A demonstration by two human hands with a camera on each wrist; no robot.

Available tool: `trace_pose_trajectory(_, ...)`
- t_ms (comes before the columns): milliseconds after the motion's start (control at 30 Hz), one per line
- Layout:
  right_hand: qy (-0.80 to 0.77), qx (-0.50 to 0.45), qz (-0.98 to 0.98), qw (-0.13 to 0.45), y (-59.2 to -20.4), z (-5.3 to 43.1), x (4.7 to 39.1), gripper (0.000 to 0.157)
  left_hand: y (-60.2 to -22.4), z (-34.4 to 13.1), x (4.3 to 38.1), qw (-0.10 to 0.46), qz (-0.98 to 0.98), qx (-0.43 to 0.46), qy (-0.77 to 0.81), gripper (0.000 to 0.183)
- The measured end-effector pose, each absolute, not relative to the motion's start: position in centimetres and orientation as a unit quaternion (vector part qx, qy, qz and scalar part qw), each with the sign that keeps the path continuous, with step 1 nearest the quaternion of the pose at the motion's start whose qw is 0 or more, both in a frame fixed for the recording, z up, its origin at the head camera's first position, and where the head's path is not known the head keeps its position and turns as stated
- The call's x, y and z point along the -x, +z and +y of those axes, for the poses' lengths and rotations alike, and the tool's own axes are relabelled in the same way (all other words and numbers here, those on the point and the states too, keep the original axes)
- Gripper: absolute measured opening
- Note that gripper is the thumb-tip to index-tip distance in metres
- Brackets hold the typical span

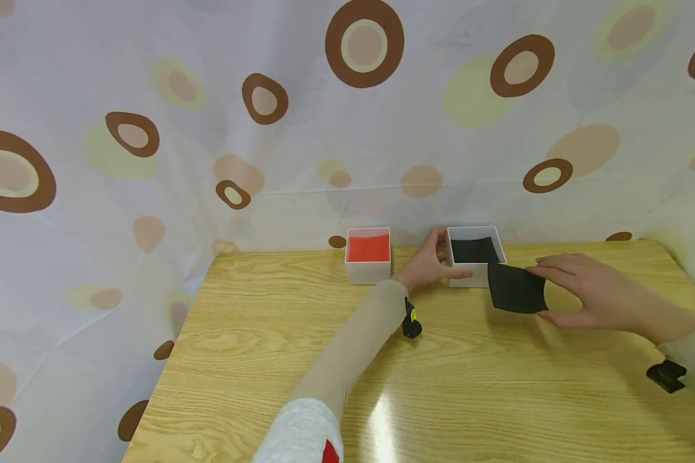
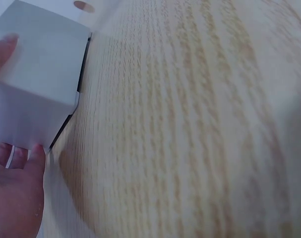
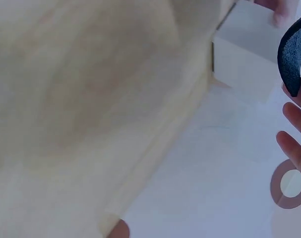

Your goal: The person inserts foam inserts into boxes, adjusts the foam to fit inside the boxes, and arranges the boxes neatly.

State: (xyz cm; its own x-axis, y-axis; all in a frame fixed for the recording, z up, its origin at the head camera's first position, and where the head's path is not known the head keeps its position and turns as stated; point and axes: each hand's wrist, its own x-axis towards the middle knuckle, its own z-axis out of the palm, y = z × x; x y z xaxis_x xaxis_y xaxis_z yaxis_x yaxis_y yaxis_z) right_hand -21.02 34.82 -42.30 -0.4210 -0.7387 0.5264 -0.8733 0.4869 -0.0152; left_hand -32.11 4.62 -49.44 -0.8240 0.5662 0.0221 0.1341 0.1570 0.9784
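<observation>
At the back of the table a white open-topped box [image 1: 479, 278] holds black pieces [image 1: 473, 250]. My left hand [image 1: 425, 260] grips this box at its left corner, thumb across the front wall and fingers against the left side; the left wrist view shows the box [image 2: 41, 54] from close by. My right hand [image 1: 596, 289] pinches a square black fabric-like piece [image 1: 515, 289] by its right edge, just in front of the box and above the table. In the right wrist view the piece [image 3: 290, 57] looks thick, slightly fuzzy and bent.
A second white box [image 1: 369, 273] with red pieces [image 1: 369, 248] stands to the left of my left hand. Behind the wooden table [image 1: 278, 347] hangs a patterned cloth [image 1: 301, 154], close to both boxes.
</observation>
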Motion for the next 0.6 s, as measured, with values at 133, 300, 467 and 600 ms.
trace_pose_trajectory(133, 0.141, -0.489, -0.83, 0.229, -41.4, 34.5, 22.7, 0.08, -49.3, 4.6, 32.0, 0.179, 0.746, -0.233, 0.598, 0.101)
trace_pose_trajectory(300, 0.132, -0.492, -0.834, 0.214, -40.8, 34.2, 24.3, 0.079, -49.0, 4.5, 31.8, 0.178, 0.751, -0.232, 0.592, 0.103)
trace_pose_trajectory(467, 0.119, -0.493, -0.835, 0.214, -40.1, 33.6, 25.7, 0.076, -48.9, 4.5, 31.7, 0.178, 0.749, -0.231, 0.595, 0.103)
trace_pose_trajectory(600, 0.108, -0.493, -0.839, 0.204, -39.2, 32.8, 26.9, 0.065, -48.9, 4.5, 31.8, 0.183, 0.742, -0.226, 0.604, 0.101)
